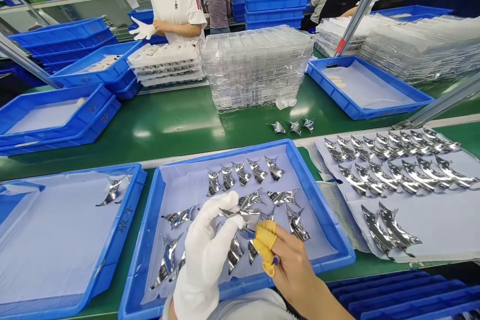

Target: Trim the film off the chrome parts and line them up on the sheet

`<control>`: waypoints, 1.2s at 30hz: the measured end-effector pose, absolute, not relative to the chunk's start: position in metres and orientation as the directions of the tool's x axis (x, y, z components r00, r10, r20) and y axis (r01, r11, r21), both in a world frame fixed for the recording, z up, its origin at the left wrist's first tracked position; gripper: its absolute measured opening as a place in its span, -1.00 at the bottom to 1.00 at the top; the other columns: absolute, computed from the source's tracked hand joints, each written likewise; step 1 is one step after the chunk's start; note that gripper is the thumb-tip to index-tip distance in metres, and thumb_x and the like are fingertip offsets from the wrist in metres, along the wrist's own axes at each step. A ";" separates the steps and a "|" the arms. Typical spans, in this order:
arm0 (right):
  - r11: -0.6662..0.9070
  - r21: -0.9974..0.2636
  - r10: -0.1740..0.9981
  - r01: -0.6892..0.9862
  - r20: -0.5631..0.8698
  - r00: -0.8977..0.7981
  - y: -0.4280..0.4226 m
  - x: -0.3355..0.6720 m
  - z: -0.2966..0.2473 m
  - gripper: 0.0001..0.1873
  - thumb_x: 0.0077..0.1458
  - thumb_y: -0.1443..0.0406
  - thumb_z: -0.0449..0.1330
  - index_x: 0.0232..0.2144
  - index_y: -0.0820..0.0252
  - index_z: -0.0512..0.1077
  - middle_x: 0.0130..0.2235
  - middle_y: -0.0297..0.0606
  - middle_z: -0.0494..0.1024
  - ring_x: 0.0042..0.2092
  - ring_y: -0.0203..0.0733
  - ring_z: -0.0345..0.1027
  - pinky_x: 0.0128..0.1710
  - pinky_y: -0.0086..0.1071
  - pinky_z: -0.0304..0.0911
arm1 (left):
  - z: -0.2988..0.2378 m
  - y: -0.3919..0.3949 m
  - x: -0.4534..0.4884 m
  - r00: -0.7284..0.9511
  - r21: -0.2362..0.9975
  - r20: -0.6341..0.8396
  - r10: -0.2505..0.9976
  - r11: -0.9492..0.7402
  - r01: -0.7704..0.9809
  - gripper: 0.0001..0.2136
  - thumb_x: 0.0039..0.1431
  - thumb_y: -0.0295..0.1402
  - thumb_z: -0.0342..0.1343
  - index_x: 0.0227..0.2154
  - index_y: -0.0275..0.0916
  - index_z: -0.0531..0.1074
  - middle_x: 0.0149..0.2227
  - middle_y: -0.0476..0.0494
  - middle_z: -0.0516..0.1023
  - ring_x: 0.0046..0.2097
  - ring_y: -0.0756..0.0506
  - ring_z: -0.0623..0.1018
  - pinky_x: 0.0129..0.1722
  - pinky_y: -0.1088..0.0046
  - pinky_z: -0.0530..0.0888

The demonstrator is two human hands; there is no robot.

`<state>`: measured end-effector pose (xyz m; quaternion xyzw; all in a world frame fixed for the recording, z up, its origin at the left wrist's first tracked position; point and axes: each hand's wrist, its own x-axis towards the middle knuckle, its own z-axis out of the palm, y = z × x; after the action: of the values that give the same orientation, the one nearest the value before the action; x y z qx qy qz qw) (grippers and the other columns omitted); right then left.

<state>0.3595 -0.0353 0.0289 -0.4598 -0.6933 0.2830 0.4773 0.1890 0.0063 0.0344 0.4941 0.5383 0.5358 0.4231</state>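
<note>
My left hand [206, 255], in a white glove, pinches a shiny chrome-like curved metal piece [250, 217] between thumb and fingers. It is held above a blue tray [333, 250] lined with white sheet. My right hand [287, 260] has yellow finger cots and is closed at the right end of that piece. A small blue-purple round end [276, 260] pokes out between its fingers; the rest of that object is hidden. Several similar pieces lie in the tray, including a row along the back [241, 173] and others [165, 260] around my hands.
At left a lined blue tray [129, 225] holds a few metal pieces. On the right, rows of pieces [382, 177] lie on white sheet. Three small pieces [294, 127] sit before stacked clear plastic trays [258, 72]. A co-worker [176, 10] with a white glove stands across the green bench.
</note>
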 end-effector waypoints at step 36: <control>0.601 -0.418 0.692 0.681 0.699 -0.181 -0.033 0.359 0.015 -0.58 0.26 0.57 -0.05 -0.09 0.26 0.56 -0.18 0.03 0.69 -0.21 -0.04 0.61 -0.36 -0.32 0.47 | 0.031 0.000 0.175 -0.016 0.913 0.286 0.958 -0.268 0.309 -0.55 0.36 -0.40 0.19 0.24 0.16 0.45 0.06 -0.01 0.66 0.11 -0.16 0.58 0.28 0.10 0.41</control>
<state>0.3591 -0.0333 0.0154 -0.4468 -0.7685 0.0060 0.4580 0.1749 -0.0001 0.0315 0.6212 0.5099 0.4979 0.3258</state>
